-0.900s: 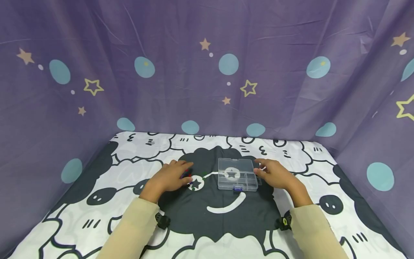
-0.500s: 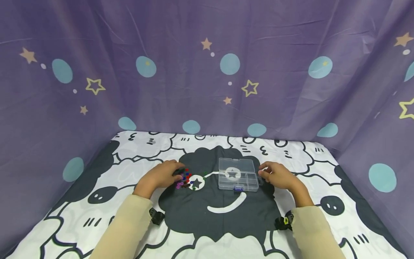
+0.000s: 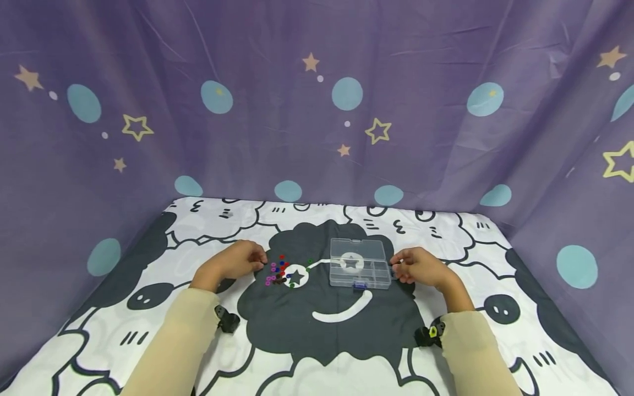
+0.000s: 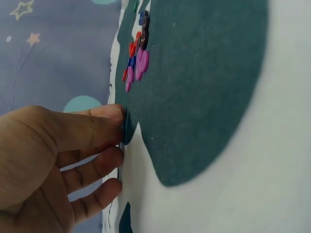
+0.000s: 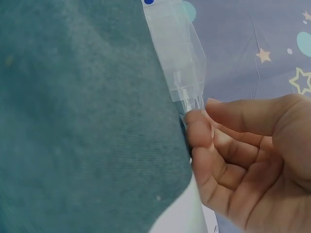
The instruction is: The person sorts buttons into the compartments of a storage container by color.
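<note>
My left hand (image 3: 238, 260) is at the left edge of the tablecloth's dark patch (image 3: 342, 344). In the left wrist view its thumb and forefinger pinch a small dark fold of the tablecloth (image 4: 126, 128). To the right of that hand lie several small round pieces (image 3: 276, 279), some ring-like, in pink, red, blue, dark brown and green. A clear plastic compartment box (image 3: 360, 275) with a blue latch stands with its lid raised. My right hand (image 3: 419, 266) is at the box's right side, fingers bent by its clear tab (image 5: 188, 104); whether they hold it or cloth is unclear.
The tablecloth is white with black cartoon sheep outlines. A purple curtain (image 3: 277, 99) with stars and blue dots encloses the back and both sides. A black wrist camera (image 3: 228, 319) sits below the left hand, another (image 3: 430, 333) below the right.
My left hand has drawn back leftwards from above the small pieces, uncovering them. My right hand has shifted slightly right of the box side. Box and pieces have stayed put.
</note>
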Demonstrator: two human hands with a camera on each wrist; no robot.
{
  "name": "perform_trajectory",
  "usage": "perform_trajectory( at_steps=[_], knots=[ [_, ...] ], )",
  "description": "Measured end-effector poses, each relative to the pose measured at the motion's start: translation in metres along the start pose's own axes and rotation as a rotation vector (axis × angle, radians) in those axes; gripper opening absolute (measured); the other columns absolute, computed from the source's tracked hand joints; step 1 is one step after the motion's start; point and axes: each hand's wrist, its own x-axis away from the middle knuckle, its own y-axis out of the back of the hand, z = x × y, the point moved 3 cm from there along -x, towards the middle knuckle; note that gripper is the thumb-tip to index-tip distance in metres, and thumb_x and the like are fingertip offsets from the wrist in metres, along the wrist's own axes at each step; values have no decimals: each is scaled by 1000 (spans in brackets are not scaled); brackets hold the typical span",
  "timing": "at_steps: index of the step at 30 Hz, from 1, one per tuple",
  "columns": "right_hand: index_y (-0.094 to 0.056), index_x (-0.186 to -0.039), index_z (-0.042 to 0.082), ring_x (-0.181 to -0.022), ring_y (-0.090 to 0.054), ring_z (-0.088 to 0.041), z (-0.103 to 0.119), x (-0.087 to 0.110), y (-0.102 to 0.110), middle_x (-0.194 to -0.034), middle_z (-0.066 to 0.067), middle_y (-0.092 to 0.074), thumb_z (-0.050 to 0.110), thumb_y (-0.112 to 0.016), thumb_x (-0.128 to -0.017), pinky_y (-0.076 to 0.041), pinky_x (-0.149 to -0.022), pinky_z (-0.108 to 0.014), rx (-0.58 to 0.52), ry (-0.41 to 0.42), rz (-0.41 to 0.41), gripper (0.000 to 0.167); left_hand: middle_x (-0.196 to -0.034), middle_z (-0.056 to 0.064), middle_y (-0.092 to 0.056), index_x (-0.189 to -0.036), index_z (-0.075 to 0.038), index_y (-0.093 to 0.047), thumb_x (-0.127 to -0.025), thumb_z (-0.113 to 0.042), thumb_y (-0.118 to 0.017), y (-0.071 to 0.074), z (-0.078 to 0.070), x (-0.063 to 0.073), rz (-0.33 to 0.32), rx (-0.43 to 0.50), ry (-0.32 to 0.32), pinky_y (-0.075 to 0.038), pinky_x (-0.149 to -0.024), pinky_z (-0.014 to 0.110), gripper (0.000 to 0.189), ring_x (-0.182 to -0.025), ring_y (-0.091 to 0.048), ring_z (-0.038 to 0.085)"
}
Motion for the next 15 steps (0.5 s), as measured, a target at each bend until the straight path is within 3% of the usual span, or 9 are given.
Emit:
perform_trajectory(
  at_steps=[8, 15],
  knots=[
    [-64, -116, -10, -75, -64, -18, -4, -1, 1, -90, -11, -70, -2, -59, -96, -54, -66, -34, -24, -5, 15, 22, -83, -3, -66, -95, -8, -73, -93, -9, -75, 0, -3, -11, 18, 3, -34, -48, -71, 33, 3, -74, -56, 12],
    [-66, -114, -11, -75, -63, -18, -6, -2, 0, -90, -12, -70, -3, -59, -97, -55, -66, -32, -50, 7, 28, 21, -84, -2, -68, -93, -6, -74, -92, -9, -76, -3, -8, -15, -7, -1, -80, -51, -70, 32, 4, -74, -59, 10]
  ],
)
